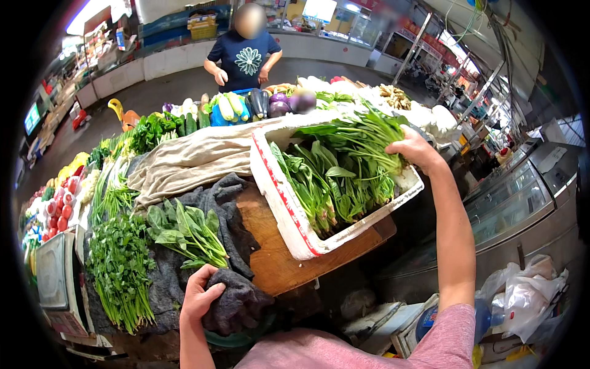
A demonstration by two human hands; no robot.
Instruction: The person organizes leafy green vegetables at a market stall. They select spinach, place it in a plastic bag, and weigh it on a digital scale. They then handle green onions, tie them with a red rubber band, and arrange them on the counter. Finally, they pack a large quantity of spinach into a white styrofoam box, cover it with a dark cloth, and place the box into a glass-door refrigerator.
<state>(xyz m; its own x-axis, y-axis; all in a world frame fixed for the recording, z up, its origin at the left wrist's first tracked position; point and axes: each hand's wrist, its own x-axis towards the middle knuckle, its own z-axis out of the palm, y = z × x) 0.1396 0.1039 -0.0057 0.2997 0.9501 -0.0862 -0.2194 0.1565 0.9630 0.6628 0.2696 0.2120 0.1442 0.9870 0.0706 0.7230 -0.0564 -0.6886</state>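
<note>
My right hand (415,148) grips the root ends of a bunch of spinach (364,133) above the far right part of a white foam box (302,244). More leafy spinach bunches (334,184) lie inside the box. At the lower left, my left hand (203,290) holds a fold of a dark grey cloth (237,302) between thumb and fingers. Just beyond it, another spinach bunch (189,230) rests on the cloth, its stems near my fingers. Left of that lies a pile of leafy celery or parsley (120,272).
The box stands on a wooden board (272,272), with a beige cloth (198,157) beside it. A weighing scale (55,272) is at the left edge. Eggplants (258,102), purple cabbages and zucchini line the far side, where a person (246,50) stands. Plastic bags (525,290) hang lower right.
</note>
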